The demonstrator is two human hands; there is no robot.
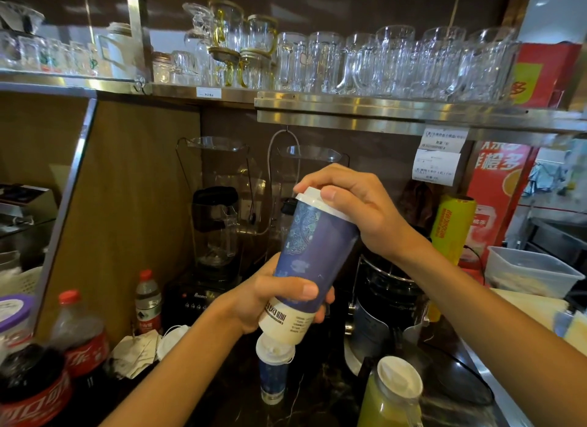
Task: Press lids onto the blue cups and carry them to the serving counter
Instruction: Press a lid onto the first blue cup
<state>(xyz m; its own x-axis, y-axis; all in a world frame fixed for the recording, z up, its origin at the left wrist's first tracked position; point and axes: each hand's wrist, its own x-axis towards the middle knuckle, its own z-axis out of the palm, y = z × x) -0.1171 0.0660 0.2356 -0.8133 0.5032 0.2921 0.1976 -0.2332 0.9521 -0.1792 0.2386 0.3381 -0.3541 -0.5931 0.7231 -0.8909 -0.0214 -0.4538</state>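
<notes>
Blue cup is held in the air, tilted with its top leaning left, above the dark worktop. Left hand grips the lower body, fingers wrapped round the band where blue print meets the white base, thumb on the front. Right hand is curled over the top, thumb and fingers clamped on the white lid. Lid looks seated on the rim, but the far side is hidden by the fingers, so can't confirm full seal.

Second blue cup stands upright on the worktop directly below the held one, white lid on, apart from both hands.

Near right of it: jug of yellow-green liquid with a white cap. Behind the hands: two blenders with clear jars, black bases. Left edge: two Coca-Cola bottles, red caps, plus a small clear water bottle with red cap. A crumpled face mask lies just beside the paper scraps at their foot.

Right side: yellow roll of cling film standing upright, clear plastic tub beyond it. Steel shelf overhead carries rows of glass mugs; two printed order slips hang from its front edge.
</notes>
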